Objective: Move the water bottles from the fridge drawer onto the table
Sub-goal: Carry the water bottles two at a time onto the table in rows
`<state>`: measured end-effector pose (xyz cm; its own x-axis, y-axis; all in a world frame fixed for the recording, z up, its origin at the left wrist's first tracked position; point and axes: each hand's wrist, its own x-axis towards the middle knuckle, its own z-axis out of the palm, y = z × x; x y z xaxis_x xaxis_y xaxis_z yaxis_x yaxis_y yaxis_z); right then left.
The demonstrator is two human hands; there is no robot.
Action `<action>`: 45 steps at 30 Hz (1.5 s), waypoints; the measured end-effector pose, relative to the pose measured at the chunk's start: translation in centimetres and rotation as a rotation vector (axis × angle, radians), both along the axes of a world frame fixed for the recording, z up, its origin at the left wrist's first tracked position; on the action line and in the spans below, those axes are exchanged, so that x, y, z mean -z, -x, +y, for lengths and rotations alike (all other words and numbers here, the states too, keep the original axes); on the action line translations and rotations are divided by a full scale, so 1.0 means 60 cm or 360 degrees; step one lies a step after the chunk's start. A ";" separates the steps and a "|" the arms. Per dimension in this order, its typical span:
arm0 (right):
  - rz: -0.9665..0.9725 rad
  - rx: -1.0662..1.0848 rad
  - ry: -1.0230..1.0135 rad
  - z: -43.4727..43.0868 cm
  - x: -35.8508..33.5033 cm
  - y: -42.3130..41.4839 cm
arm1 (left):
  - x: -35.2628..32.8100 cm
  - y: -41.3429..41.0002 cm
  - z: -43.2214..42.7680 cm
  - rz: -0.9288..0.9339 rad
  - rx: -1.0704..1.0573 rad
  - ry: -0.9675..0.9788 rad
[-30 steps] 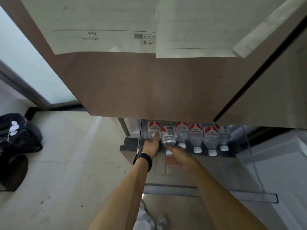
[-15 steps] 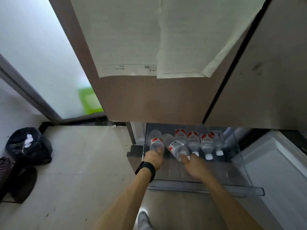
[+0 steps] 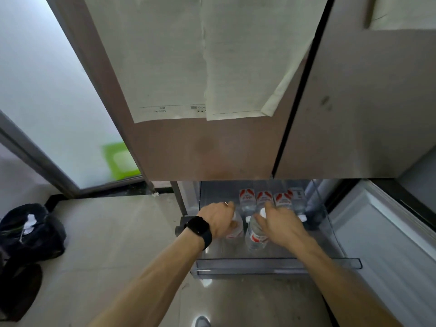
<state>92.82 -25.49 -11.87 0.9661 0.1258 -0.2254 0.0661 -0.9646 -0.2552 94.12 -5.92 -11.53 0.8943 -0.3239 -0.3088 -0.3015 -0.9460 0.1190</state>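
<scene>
A brown matte fridge door [image 3: 212, 149] is filling the view above and beyond both hands, with white paper sheets [image 3: 165, 55] hanging on its face. A pale glossy tiled floor [image 3: 118, 232] is spreading out to the left of the left hand and under the forearms, and a frosted glass panel in a grey frame [image 3: 47, 90] is standing farther left. A clear plastic fridge drawer [image 3: 271, 263] is sitting pulled open directly beneath the hands. A black soft bag [image 3: 35, 232] is lying on the floor well to the left of the left hand. Four clear plastic water bottles with red-and-white labels [image 3: 264, 199] are lying side by side in the drawer just beyond the fingers. The left hand [image 3: 218, 220], wearing a black wristwatch [image 3: 197, 226], is gripping one labelled water bottle [image 3: 234, 232]; the right hand [image 3: 280, 226], near it but apart, is curling around a second white-capped bottle [image 3: 256, 234], both bottles being over the drawer floor.
</scene>
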 end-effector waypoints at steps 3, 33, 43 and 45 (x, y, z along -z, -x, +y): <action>-0.0014 -0.0009 -0.0005 -0.005 0.001 -0.001 | -0.001 -0.015 0.004 0.0085 0.0061 0.0063; 0.0024 0.0398 -0.1120 -0.031 0.161 0.015 | 0.139 0.056 -0.014 -0.0029 -0.0851 0.1154; -0.0276 0.0193 -0.1194 0.032 0.006 0.073 | 0.018 0.179 0.128 -0.0511 -0.1036 0.1383; -0.0353 -0.0011 -0.1177 0.080 -0.039 0.089 | -0.012 0.227 0.158 -0.0660 -0.1096 0.1400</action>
